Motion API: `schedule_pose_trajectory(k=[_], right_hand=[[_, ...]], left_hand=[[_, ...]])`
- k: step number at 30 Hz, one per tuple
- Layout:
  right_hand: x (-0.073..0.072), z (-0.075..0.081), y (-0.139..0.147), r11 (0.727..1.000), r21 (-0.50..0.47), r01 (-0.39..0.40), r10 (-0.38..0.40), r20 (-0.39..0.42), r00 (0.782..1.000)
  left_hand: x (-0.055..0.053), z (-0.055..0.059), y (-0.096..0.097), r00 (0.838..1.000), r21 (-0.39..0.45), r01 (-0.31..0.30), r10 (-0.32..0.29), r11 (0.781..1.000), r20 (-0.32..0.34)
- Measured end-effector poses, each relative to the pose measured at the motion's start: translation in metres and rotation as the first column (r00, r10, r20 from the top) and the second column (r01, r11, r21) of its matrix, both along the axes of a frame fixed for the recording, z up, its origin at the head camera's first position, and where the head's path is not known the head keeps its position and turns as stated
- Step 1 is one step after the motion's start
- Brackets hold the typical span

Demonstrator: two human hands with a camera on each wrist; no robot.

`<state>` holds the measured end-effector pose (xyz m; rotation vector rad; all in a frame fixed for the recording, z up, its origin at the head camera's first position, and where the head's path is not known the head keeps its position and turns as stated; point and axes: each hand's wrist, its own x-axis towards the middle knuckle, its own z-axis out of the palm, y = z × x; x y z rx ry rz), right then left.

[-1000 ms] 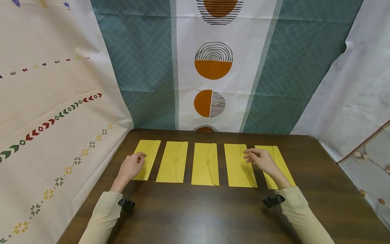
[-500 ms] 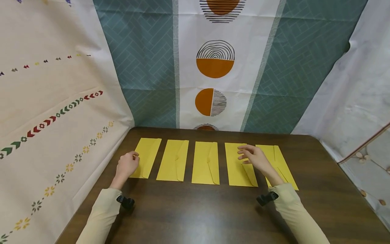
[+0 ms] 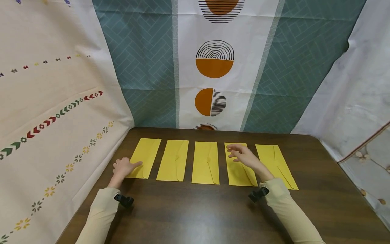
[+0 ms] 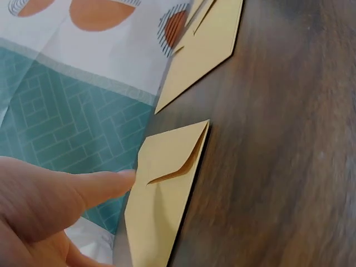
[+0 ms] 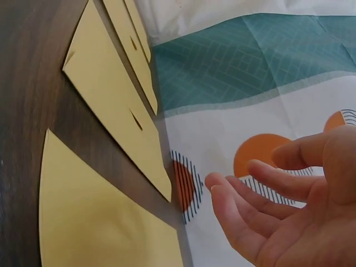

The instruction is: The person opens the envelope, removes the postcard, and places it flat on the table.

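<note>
Several yellow envelopes lie flat in a row, flap sides up. My left hand (image 3: 123, 167) is over the left edge of the leftmost envelope (image 3: 149, 150), its thumb stretched across toward the middle. In the left wrist view that envelope (image 4: 169, 144) shows a slightly lifted flap, and the thumb (image 4: 103, 186) points at it. Over the second envelope from the right (image 3: 233, 174) hovers my right hand (image 3: 246, 159), fingers loosely bent and holding nothing. The middle envelope (image 3: 201, 166) and the rightmost envelope (image 3: 280, 166) lie on either side of that one.
The dark wooden table (image 3: 182, 217) carries the row toward its far side. Behind it hangs a green and white cloth (image 3: 146, 61) with orange circles. Patterned white cloths hang at the left (image 3: 61, 135) and right (image 3: 359, 101). Each wrist wears a small black camera.
My left hand has shifted left and its thumb has spread out. My right hand has drifted left, uncovering more of the rightmost envelope. The envelopes lie as before.
</note>
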<state>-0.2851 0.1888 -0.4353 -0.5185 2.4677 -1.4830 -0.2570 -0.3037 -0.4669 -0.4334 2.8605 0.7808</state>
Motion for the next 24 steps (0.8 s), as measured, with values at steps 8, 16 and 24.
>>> schedule_pose_trajectory(k=[8, 16, 24], right_hand=[[0.000, -0.003, -0.012, 0.999, 0.011, -0.053, 0.052, 0.051, 0.997], [-0.005, -0.002, -0.021, 0.998, 0.022, -0.063, 0.062, 0.047, 0.997], [-0.005, -0.002, -0.025, 0.997, 0.011, -0.080, 0.079, 0.053, 0.995]], left_hand=[[-0.004, -0.002, 0.008, 0.995, -0.021, -0.075, 0.076, 0.997, 0.060], [-0.007, -0.003, 0.011, 0.992, -0.036, -0.101, 0.104, 0.994, 0.076], [-0.010, -0.001, 0.009, 0.989, -0.062, -0.101, 0.107, 0.993, 0.105]])
